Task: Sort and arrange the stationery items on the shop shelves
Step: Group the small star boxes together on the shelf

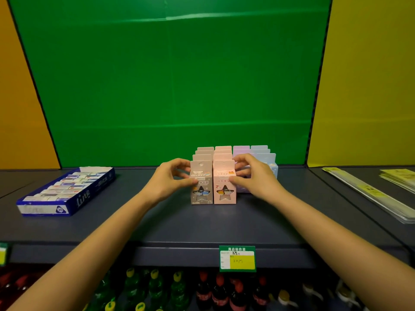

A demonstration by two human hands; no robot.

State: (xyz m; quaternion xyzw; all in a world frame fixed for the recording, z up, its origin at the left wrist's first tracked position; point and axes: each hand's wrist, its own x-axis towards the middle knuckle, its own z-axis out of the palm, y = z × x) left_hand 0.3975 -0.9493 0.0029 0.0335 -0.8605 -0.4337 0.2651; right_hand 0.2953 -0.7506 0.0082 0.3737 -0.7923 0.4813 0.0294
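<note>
— Where are the stationery packs?

— Mid-shelf point(202, 227), in four rows running back toward the green panel point(170, 75): grey, pink, lilac and pale blue. The front grey box point(201, 182) and front pink box point(224, 184) stand upright side by side, touching, each with a star-shaped window.

— And the hands?

— The left hand point(170, 180) grips the grey box, thumb on its front, fingers curled round its left side. The right hand point(249, 173) pinches the pink box the same way, thumb on the front, fingers reaching past it in front of the lilac row point(241, 150).

— Anything else on the shelf?

— A blue tray of erasers point(67, 191) lies well apart to the left, flat yellow packets point(381, 189) to the right. A green price tag point(237, 258) hangs on the shelf edge; bottles point(215, 290) stand below.
</note>
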